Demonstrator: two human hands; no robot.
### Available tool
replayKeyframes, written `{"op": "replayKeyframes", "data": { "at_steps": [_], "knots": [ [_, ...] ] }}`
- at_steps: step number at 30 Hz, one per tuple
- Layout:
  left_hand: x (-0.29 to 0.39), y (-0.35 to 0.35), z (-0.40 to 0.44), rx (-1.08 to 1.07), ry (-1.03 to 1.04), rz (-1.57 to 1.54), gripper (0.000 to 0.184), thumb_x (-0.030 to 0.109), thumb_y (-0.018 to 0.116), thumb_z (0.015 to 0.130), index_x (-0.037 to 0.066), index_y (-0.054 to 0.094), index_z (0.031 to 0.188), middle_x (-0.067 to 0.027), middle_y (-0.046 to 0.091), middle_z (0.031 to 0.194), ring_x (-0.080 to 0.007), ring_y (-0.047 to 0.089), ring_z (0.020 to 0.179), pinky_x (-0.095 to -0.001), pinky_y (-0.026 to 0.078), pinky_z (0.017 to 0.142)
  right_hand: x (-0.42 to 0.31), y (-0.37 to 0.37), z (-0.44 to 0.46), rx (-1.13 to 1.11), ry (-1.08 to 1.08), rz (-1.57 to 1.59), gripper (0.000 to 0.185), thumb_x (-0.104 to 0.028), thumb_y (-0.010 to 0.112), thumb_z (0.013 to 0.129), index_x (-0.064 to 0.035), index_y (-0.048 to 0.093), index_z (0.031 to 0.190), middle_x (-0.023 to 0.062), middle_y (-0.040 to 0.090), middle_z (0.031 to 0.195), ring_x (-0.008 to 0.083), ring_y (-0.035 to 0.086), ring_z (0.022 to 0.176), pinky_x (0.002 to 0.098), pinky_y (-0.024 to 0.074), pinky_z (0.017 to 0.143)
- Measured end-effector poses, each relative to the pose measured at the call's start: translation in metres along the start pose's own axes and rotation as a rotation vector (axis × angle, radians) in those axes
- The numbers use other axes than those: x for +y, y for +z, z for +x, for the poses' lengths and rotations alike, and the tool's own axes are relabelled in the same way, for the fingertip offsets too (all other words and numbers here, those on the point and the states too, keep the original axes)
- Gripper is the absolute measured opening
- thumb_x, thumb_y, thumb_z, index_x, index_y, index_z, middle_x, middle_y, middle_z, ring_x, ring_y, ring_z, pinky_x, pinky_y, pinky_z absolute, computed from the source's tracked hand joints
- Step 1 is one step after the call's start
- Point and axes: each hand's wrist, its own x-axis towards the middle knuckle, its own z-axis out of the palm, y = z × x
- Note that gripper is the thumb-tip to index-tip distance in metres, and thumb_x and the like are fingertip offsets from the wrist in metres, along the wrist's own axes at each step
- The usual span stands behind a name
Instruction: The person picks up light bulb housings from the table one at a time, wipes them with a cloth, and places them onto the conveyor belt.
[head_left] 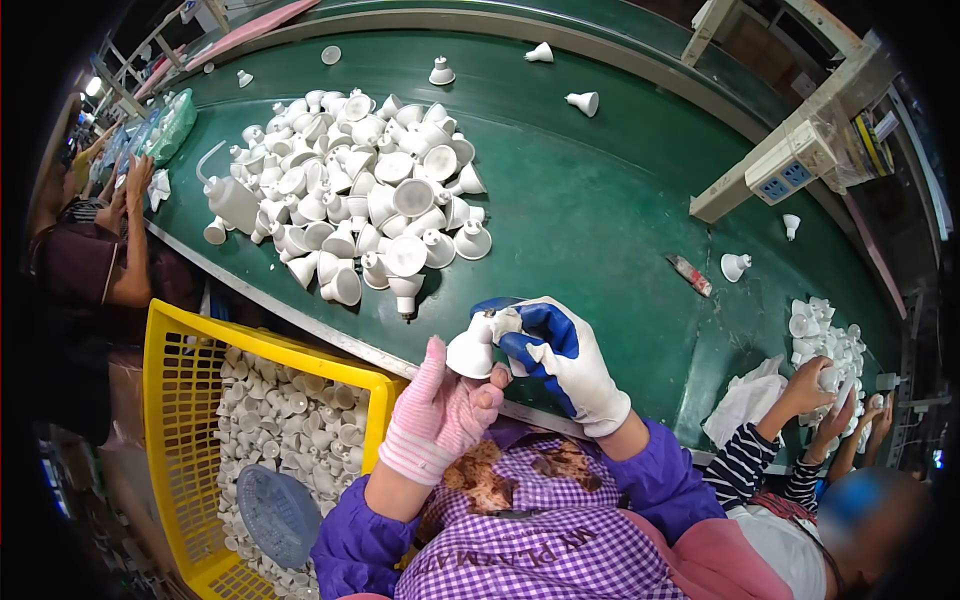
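My left hand [440,415], in a pink-and-white striped glove with bare fingertips, is closed around a white spotlight bulb [470,352]. The bulb's wide end points down and its narrow base points up. At that base is my right hand [575,365], in a white glove with blue-coated fingers. Those fingers are pinched on a crumpled white piece that looks like cloth [507,324], pressed against the bulb's neck. Just beyond my hands, a large heap of similar white bulbs [375,185] lies on the green belt [580,230]. A white squeeze bottle [232,203] stands at the heap's left side.
A yellow basket [270,335] full of bulbs, with a grey-blue plastic bowl [280,515] inside, sits at my left. A post with a power socket [790,180] rises at right. Other people work on both sides; a striped sleeve [742,465] is close on my right.
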Motion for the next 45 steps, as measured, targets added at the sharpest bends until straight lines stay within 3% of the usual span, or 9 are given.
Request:
{"op": "replayKeyframes", "data": {
  "at_steps": [6, 12, 14, 18, 20, 21, 25, 40, 45],
  "knots": [
    [-0.014, -0.004, 0.002, 0.11, 0.347, 0.558, 0.056, 0.035, 0.06, 0.092, 0.0, 0.035, 0.129, -0.016, 0.055, 0.103, -0.0211, 0.059, 0.081, -0.0311, 0.052, 0.075, -0.005, 0.0, -0.003, 0.012, 0.07, 0.04, 0.025, -0.014, 0.068, 0.083, -0.0013, 0.059, 0.103, 0.0016, 0.061, 0.093, 0.0066, 0.053, 0.067, 0.0205, 0.0432, 0.059],
    [-0.013, -0.017, 0.007, 0.259, 1.25, 2.296, 0.059, 0.012, 0.072, 0.081, 0.0, 0.035, 0.126, -0.0177, 0.052, 0.118, -0.0243, 0.058, 0.101, -0.0348, 0.049, 0.084, -0.013, 0.012, -0.009, 0.078, 0.106, 0.062, 0.022, -0.012, 0.069, 0.084, -0.0042, 0.06, 0.102, -0.0017, 0.062, 0.094, 0.0027, 0.052, 0.077, 0.0181, 0.0432, 0.064],
    [-0.014, -0.02, 0.01, 0.24, 1.275, 2.282, 0.062, 0.011, 0.074, 0.078, 0.0, 0.036, 0.127, -0.0184, 0.051, 0.119, -0.0258, 0.059, 0.101, -0.0359, 0.05, 0.084, -0.005, 0.006, -0.009, 0.086, 0.086, 0.062, 0.022, -0.011, 0.069, 0.084, -0.0039, 0.06, 0.102, -0.001, 0.063, 0.095, 0.0028, 0.053, 0.077, 0.0181, 0.0435, 0.064],
    [-0.014, -0.009, 0.009, 0.19, 0.711, 1.182, 0.065, 0.029, 0.072, 0.084, 0.0, 0.038, 0.131, -0.0174, 0.054, 0.112, -0.024, 0.062, 0.094, -0.0342, 0.054, 0.077, -0.004, -0.001, -0.006, 0.041, -0.014, 0.129, 0.021, -0.008, 0.07, 0.082, -0.0033, 0.06, 0.1, 0.0005, 0.064, 0.098, 0.0033, 0.053, 0.076, 0.018, 0.0442, 0.062],
    [0.006, -0.008, 0.005, -0.082, 0.005, 0.401, 0.064, 0.048, 0.054, 0.092, 0.001, 0.038, 0.132, -0.0179, 0.057, 0.101, -0.0219, 0.065, 0.084, -0.0303, 0.055, 0.074, -0.01, -0.001, -0.007, 0.048, 0.033, 0.074, 0.023, -0.006, 0.071, 0.08, -0.0029, 0.06, 0.1, 0.0004, 0.064, 0.098, 0.0035, 0.054, 0.078, 0.0181, 0.045, 0.065],
    [0.004, -0.006, 0.003, 0.042, -0.024, 0.357, 0.068, 0.057, 0.037, 0.095, 0.0, 0.04, 0.131, -0.0185, 0.059, 0.095, -0.0216, 0.065, 0.075, -0.0269, 0.056, 0.068, -0.009, -0.002, -0.007, 0.034, 0.013, 0.061, 0.024, -0.006, 0.071, 0.08, -0.0027, 0.06, 0.101, 0.0005, 0.064, 0.098, 0.0036, 0.054, 0.079, 0.0184, 0.0454, 0.065],
    [-0.001, -0.001, 0.003, 0.131, -0.033, 0.194, 0.062, 0.051, 0.041, 0.096, 0.0, 0.04, 0.131, -0.019, 0.059, 0.096, -0.022, 0.065, 0.074, -0.0246, 0.055, 0.065, -0.009, -0.004, -0.008, 0.005, 0.008, 0.058, 0.026, -0.007, 0.073, 0.079, -0.0025, 0.06, 0.101, 0.0004, 0.063, 0.097, 0.0045, 0.055, 0.082, 0.019, 0.0468, 0.066],
    [-0.012, -0.007, 0.004, 0.25, 0.671, 1.396, 0.056, -0.001, 0.068, 0.079, 0.002, 0.037, 0.126, -0.0147, 0.051, 0.121, -0.0249, 0.057, 0.105, -0.0341, 0.048, 0.089, -0.007, -0.004, -0.009, 0.068, 0.063, 0.046, 0.025, -0.007, 0.072, 0.079, -0.0034, 0.06, 0.1, -0.0012, 0.062, 0.093, 0.004, 0.054, 0.079, 0.0185, 0.046, 0.065],
    [-0.005, -0.018, 0.008, 0.163, 1.26, 2.395, 0.059, -0.006, 0.071, 0.071, 0.004, 0.042, 0.123, -0.0204, 0.05, 0.121, -0.0304, 0.057, 0.107, -0.0358, 0.047, 0.09, 0.0, 0.001, -0.007, 0.148, 0.039, -0.032, 0.021, -0.006, 0.068, 0.079, -0.001, 0.058, 0.097, 0.0051, 0.065, 0.094, 0.0045, 0.054, 0.067, 0.0174, 0.0427, 0.051]
  ]
}}
